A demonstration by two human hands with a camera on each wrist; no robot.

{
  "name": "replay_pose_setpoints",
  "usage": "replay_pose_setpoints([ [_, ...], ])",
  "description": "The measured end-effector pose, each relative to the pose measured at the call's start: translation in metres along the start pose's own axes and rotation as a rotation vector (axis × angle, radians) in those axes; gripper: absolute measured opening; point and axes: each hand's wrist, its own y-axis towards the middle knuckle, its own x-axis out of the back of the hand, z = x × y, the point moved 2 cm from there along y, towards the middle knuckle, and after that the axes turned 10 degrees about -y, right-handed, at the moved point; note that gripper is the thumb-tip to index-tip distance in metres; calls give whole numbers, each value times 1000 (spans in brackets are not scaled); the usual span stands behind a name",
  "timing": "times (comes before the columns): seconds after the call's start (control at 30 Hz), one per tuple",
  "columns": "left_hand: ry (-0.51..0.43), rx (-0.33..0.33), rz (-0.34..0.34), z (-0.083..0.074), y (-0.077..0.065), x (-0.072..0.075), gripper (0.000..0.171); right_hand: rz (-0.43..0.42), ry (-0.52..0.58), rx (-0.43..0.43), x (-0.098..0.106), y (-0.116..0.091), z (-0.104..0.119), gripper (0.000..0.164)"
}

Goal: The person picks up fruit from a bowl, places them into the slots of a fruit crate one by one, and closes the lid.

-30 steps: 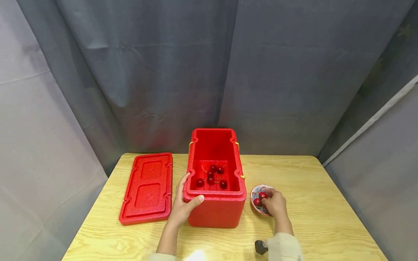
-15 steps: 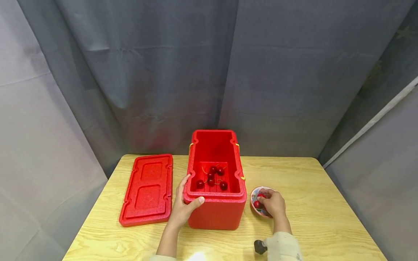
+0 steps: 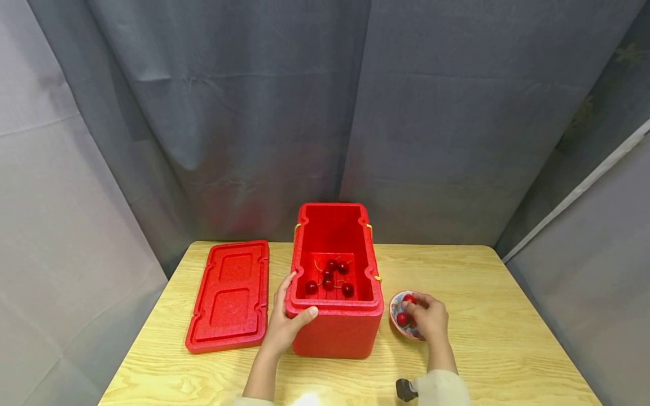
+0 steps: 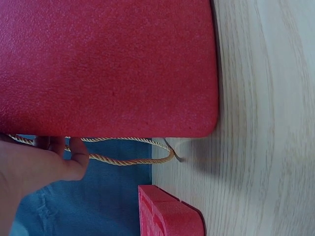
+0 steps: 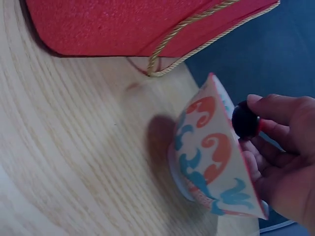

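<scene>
A red foam box [image 3: 332,335] stands open at the middle of the table, several dark red cherries [image 3: 328,283] with stems lying on its floor. My left hand [image 3: 284,326] grips the box's near left corner, thumb on the front rim and fingers along the side. To the right is a small patterned bowl [image 5: 206,157] with orange and blue swirls. Over its rim my right hand [image 3: 431,318] pinches a cherry [image 5: 244,119] between thumb and fingers. Another cherry [image 3: 402,320] lies in the bowl; the hand hides part of the inside.
Left of the box lies its red lid [image 3: 231,299], flat on the wooden table [image 3: 497,327]. Yellow cord handles [image 4: 130,161] hang on the box's sides. A grey curtain [image 3: 244,124] rises behind the table. Something small and black [image 3: 405,389] sits by the right sleeve.
My right hand has drawn up slightly out of the bowl and now pinches a cherry at its rim. The left hand keeps its place on the box.
</scene>
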Motion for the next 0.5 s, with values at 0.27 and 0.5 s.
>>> replay_pose_setpoints([
  [0.27, 6, 5, -2, 1, 0, 1, 82, -5, 484, -95, 16, -19, 14, 45],
  [0.5, 13, -5, -11, 0, 0, 0, 81, 11, 706, 21, 32, -25, 30, 39],
])
